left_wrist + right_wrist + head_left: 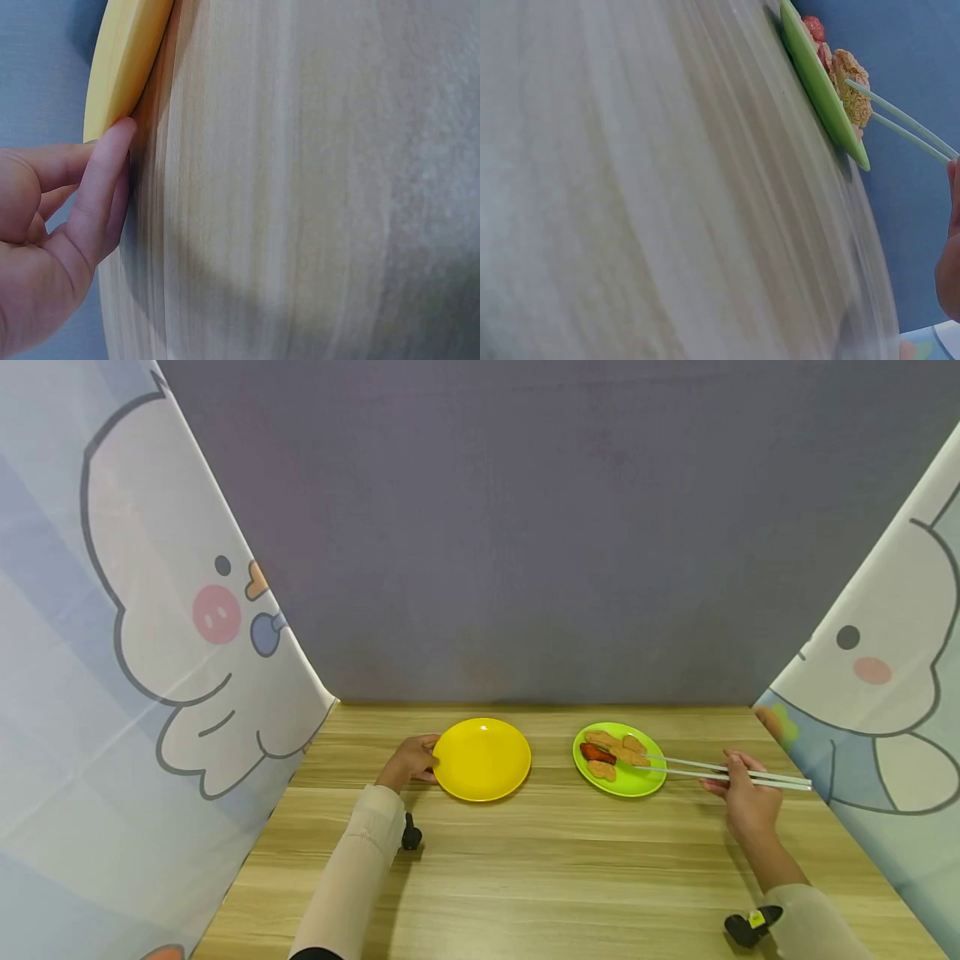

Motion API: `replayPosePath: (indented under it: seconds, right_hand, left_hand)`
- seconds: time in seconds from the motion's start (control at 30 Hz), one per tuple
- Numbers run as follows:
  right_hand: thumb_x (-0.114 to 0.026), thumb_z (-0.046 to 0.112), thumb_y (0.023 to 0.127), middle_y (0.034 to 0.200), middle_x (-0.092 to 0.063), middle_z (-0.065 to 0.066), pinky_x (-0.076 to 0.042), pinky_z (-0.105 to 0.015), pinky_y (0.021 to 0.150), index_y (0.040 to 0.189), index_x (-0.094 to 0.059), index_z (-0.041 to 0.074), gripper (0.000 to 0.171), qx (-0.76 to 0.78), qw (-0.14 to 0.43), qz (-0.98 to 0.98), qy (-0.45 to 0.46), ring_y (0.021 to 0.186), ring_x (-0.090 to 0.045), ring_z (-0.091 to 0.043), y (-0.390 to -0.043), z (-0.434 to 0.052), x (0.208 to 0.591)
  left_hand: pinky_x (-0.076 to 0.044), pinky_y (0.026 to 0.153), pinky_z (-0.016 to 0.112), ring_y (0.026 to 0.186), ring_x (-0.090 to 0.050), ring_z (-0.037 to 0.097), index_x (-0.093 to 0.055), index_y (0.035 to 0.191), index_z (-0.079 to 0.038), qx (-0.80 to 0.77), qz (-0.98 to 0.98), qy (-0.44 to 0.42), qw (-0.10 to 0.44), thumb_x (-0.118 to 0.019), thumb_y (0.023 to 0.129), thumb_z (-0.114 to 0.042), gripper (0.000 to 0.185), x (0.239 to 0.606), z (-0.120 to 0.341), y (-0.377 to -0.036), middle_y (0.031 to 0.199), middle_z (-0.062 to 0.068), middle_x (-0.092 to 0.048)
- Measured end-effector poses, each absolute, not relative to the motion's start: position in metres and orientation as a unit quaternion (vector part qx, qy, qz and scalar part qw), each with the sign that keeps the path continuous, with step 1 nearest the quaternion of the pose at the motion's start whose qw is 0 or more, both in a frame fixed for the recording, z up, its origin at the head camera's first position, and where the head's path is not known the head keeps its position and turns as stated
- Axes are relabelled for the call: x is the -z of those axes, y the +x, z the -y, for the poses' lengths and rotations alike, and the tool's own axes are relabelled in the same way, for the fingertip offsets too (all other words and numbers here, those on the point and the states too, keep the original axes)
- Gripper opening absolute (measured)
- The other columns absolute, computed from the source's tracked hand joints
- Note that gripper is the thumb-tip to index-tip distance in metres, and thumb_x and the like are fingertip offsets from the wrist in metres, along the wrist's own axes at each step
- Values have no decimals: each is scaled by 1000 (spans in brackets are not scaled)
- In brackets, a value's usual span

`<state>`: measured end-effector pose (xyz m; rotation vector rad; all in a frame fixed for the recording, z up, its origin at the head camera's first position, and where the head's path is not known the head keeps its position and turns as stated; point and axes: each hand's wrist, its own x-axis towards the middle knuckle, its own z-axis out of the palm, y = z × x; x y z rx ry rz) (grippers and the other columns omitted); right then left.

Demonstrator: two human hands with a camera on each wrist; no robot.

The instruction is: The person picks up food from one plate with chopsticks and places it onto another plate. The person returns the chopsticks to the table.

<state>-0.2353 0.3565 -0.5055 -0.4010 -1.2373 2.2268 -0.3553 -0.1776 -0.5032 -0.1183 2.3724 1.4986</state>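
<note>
In the head view, my left hand [411,762] is at the left rim of a yellow plate [482,760]. The left wrist view shows thumb and finger pinching that rim [129,67]. To the right lies a green plate [628,787] with several golden-brown fried pieces [601,769] and a dark red piece [596,753]. My right hand [752,802] holds a pair of pale chopsticks [688,772], whose tips reach the pieces at the plate's right side. In the right wrist view the tips meet a crumbed piece [851,94]; whether they grip it I cannot tell.
Both plates stand on a wood-grain table [525,877], near its back edge. A grey panel [480,543] rises behind. Cartoon-printed curtains [165,610] flank the table on the left and right.
</note>
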Motion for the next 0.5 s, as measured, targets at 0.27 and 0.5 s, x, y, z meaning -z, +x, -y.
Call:
replayPosePath:
  seconds: [0.27,0.5]
  right_hand:
    - [-59,3,101,72,-71,-6,-60,-29,47,101,-73,2,14,-824,294,472,-112,50,-71,-21,-231,-363,510]
    - [-62,6,100,73,-73,-4,-60,-28,47,102,-74,3,12,-798,291,515,-113,49,-71,-18,-228,-370,508]
  left_hand:
    - [-65,63,30,85,-71,20,-52,150,-13,-529,-832,-42,163,-63,93,9,62,506,178,-357,125,22,-63]
    - [-65,63,30,87,-72,21,-53,150,-13,-527,-833,-45,162,-64,93,8,61,505,178,-357,124,21,-64]
